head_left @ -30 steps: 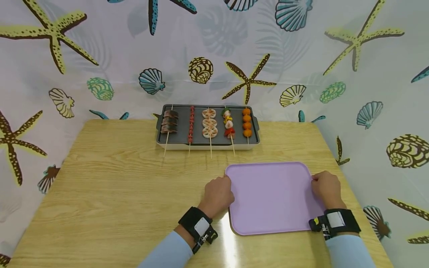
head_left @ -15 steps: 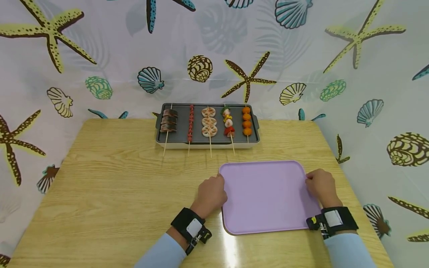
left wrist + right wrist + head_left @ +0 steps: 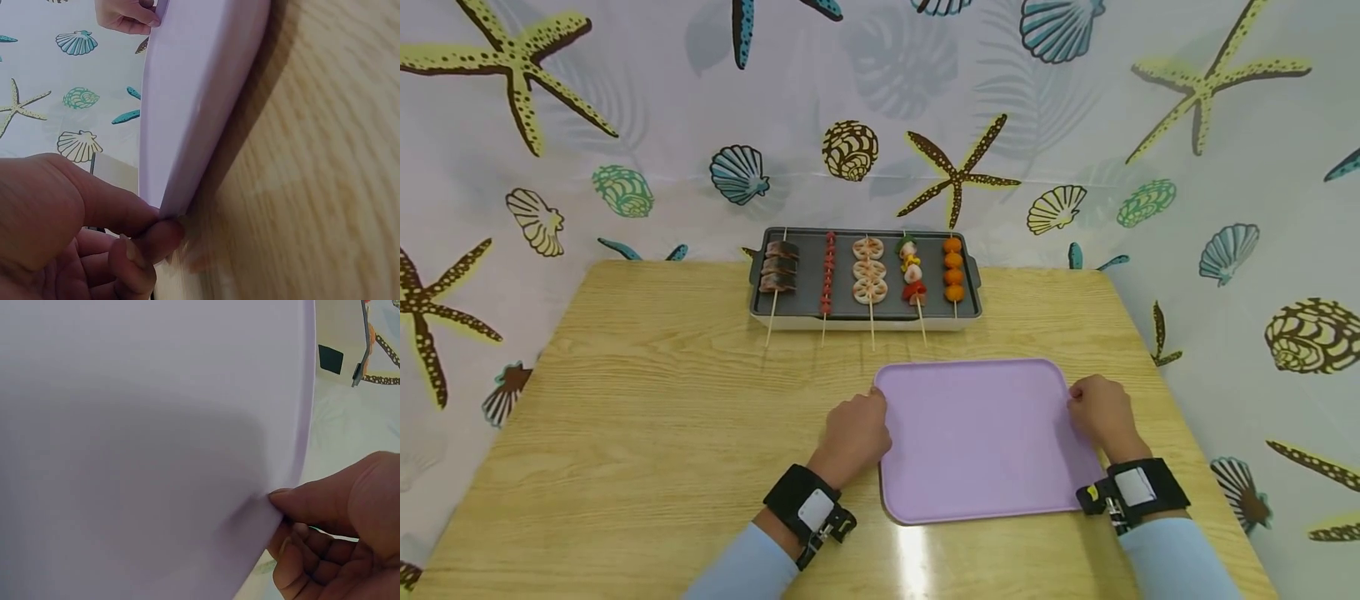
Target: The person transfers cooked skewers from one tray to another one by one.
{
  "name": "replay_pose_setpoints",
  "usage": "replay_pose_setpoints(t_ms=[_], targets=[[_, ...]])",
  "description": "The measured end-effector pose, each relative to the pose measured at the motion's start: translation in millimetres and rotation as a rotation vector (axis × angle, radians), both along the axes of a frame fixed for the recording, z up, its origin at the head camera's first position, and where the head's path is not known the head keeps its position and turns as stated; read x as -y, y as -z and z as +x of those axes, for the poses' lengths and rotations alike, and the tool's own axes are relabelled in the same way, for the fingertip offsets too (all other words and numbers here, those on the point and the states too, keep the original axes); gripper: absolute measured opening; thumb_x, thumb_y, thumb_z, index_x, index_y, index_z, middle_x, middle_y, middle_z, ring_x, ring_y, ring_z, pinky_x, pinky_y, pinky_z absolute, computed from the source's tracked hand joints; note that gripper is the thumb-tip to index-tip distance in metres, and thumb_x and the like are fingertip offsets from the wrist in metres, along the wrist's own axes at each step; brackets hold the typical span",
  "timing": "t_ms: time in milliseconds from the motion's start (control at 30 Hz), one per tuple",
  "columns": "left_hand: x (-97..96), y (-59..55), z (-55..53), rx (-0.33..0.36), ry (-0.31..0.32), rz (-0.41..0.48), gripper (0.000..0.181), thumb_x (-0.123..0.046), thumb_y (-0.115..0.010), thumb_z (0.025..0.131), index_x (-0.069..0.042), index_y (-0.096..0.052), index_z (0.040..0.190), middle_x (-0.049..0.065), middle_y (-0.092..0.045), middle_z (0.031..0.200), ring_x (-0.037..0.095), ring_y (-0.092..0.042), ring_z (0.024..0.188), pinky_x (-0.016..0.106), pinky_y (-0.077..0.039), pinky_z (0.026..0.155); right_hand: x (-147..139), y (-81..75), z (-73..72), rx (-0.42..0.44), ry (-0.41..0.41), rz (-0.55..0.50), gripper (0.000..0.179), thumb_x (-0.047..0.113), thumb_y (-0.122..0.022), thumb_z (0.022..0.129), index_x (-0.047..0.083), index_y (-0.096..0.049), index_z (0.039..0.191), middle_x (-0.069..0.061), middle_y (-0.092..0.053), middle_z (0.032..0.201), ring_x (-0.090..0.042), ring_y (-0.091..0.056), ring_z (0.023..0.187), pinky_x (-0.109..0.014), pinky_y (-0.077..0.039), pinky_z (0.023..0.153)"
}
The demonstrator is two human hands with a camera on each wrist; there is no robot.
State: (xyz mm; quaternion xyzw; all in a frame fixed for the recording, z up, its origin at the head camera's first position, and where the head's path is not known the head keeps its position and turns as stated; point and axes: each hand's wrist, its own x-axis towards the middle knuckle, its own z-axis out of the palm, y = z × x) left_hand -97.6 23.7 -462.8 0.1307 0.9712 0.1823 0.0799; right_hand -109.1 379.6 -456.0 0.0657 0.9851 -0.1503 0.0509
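In the head view, the tray (image 3: pixel 970 437), lilac and shallow with rounded corners, is seen in the lower part of the frame, right of centre. Its left edge is held by the left hand (image 3: pixel 853 433), and its right edge by the right hand (image 3: pixel 1103 412); both grips are placed nearer the tray's upper corners than its lower ones. In the left wrist view, the rim is seen pinched narrowly between thumb and finger at lower left, and the right hand is shown at the top of the frame, on the tray's other side. In the right wrist view, most of the frame is filled by the tray, and its edge is pinched by thumb and fingers at lower right. A shadow is cast beside the tray on the table (image 3: pixel 662 400); whether the two are touching cannot be told.

Above the tray, near the middle of the head view, the grill (image 3: pixel 811 275) is set at the table's far edge, well apart from both hands. Five skewers are laid across it, from left to right: fish (image 3: pixel 779 268), red beads (image 3: pixel 828 271), lotus (image 3: pixel 869 269), mixed (image 3: pixel 912 272) and orange balls (image 3: pixel 953 271). A black strap (image 3: pixel 801 492) is worn on the left wrist, and another is worn on the right. Behind the table, a cloth (image 3: pixel 662 100) printed with shells and starfish is hung.
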Motion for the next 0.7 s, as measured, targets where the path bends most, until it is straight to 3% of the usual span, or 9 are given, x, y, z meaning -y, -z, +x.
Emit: replay_pose_setpoints(t_ms=[100,300,400,533,700], targets=[[3.7,1.6,0.0,-0.001,-0.003,-0.009,0.049,-0.008,-0.064,0.083,0.011,-0.057,0.128,0.013,-0.065,0.074,0.022,-0.058,0.056,0.036,-0.042,0.043,4.5,-1.3,-1.1,0.02,-0.011,-0.005,0.015,-0.001,-0.059,0.085,-0.011,-0.07,0.089,-0.019,-0.066,0.077,-0.026,-0.057,0.063,-0.037,-0.047,0.056],[10.3,-1.0,1.1,-0.011,-0.006,-0.033,0.046,-0.008,-0.063,0.083,0.008,-0.059,0.126,0.013,-0.066,0.075,0.026,-0.063,0.061,0.039,-0.045,0.045,10.0,0.7,-2.1,0.046,-0.01,0.002,0.016,0.0,-0.06,0.086,-0.011,-0.069,0.092,-0.02,-0.066,0.079,-0.025,-0.057,0.064,-0.037,-0.048,0.056],[13.8,-3.9,0.9,-0.013,-0.008,-0.043,0.046,-0.008,-0.064,0.083,0.009,-0.059,0.125,0.014,-0.066,0.076,0.027,-0.064,0.063,0.04,-0.046,0.046,12.0,1.6,-3.6,0.039,-0.028,-0.001,0.012,0.0,-0.059,0.086,-0.007,-0.068,0.083,-0.014,-0.061,0.071,-0.024,-0.054,0.061,-0.034,-0.043,0.053],[18.4,-5.2,-0.3,0.004,0.007,-0.051,0.045,-0.008,-0.065,0.083,0.011,-0.06,0.123,0.012,-0.063,0.072,0.023,-0.059,0.058,0.037,-0.044,0.045,15.5,2.1,-4.7,0.037,-0.04,-0.008,0.01,0.0,-0.059,0.084,-0.002,-0.064,0.075,-0.009,-0.056,0.066,-0.022,-0.051,0.059,-0.033,-0.039,0.052],[24.0,-3.2,-1.0,0.026,0.007,-0.057,0.035,-0.009,-0.065,0.083,0.008,-0.063,0.114,0.008,-0.057,0.067,0.018,-0.052,0.053,0.034,-0.041,0.044,21.1,1.0,-4.9,0.041,-0.053,-0.018,0.009,0.0,-0.059,0.083,-0.004,-0.065,0.078,-0.009,-0.057,0.067,-0.022,-0.052,0.06,-0.032,-0.04,0.053]])
